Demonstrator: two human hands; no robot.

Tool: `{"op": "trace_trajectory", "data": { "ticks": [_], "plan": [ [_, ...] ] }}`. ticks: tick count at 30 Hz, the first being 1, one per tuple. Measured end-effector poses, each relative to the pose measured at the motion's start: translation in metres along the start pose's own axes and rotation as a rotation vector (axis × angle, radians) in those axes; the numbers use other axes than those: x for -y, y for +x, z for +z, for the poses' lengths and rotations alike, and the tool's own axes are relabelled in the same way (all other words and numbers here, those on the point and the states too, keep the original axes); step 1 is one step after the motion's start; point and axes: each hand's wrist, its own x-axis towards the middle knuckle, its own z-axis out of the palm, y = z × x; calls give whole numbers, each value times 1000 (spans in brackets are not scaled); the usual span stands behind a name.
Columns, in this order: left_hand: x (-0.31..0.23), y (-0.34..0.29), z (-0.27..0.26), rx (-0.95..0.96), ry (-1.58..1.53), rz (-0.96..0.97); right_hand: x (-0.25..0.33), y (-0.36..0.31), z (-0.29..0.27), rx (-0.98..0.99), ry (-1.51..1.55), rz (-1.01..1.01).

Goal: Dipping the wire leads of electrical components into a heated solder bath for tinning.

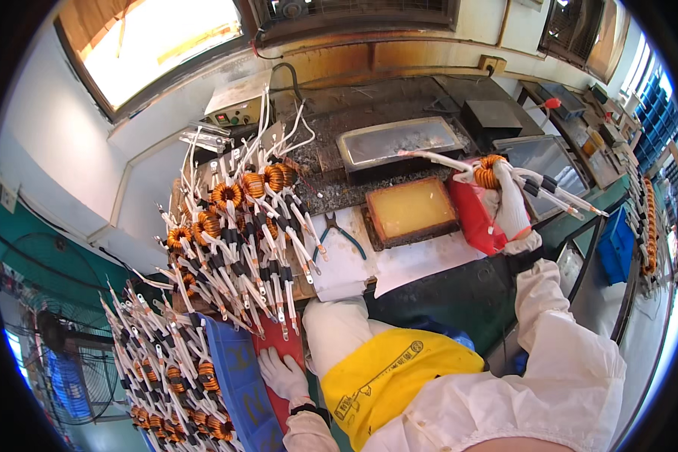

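In my gloved right hand point(511, 205) is a copper-wound toroidal coil point(488, 173), raised over the right part of the bench. White leads with black sleeves and bare tips stick out of it on both sides. A red, pad-like piece point(471, 220) hangs beside this hand; whether I hold it too is unclear. My gloved left hand point(282, 377) lies low at the left with its fingers stretched out on a red board point(297, 348), next to a blue crate point(242, 377). Left of the coil is a shallow dark-rimmed tray of amber material point(410, 211).
A metal pot with a silvery surface point(399, 143) stands behind the amber tray. Pliers point(340, 239) lie on white paper. Many similar coils point(252, 184) are heaped at the left, with more in the blue crate. A control box point(237, 102) stands at the back left, a dark box point(493, 120) back right.
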Motion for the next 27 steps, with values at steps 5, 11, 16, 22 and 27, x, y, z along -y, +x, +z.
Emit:
{"op": "trace_trajectory", "data": {
  "ticks": [5, 11, 16, 22, 27],
  "plan": [
    [-2, -2, -4, 8, -10, -8, -23, 50, -19, -127, 110, -37],
    [3, -7, 2, 24, 4, -21, -39, 74, -10, -331, -30, -154],
    [2, -5, 3, 17, 10, -2, -43, 90, -1, -415, -157, -191],
    [3, -4, 3, 24, 14, 10, -45, 96, -1, -377, -106, -185],
    [3, -5, 3, 45, 18, -6, -46, 98, -3, -413, -104, -154]
  ]
}}
